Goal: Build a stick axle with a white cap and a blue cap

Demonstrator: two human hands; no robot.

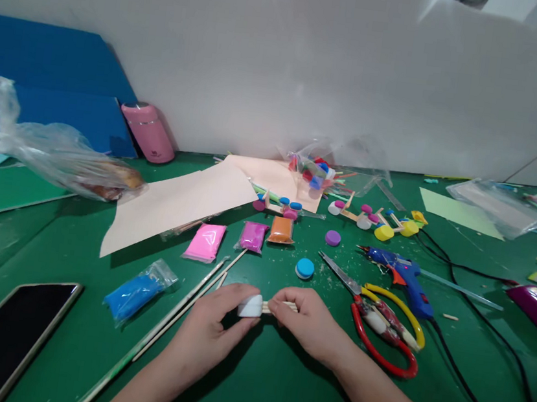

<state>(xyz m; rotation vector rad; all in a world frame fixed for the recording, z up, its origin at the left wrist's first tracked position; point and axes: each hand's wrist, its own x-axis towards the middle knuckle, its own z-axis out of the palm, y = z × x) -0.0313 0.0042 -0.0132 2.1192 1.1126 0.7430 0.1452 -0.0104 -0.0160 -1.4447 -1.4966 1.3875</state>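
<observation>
My left hand (214,328) pinches a white bottle cap (250,306) between thumb and fingers, just above the green table (275,384). My right hand (307,323) is closed on a short wooden stick (285,306) whose end meets the cap. Both hands sit near the front middle of the table. Long thin wooden sticks (186,311) lie just left of my left hand.
Scissors with red and yellow handles (381,322) and a blue glue gun (403,276) with a black cord lie right of my hands. Packets of pink (204,243), purple (253,236), orange (281,230) and blue clay (132,295), loose caps, cap-and-stick models, beige paper and a phone (2,338) surround them.
</observation>
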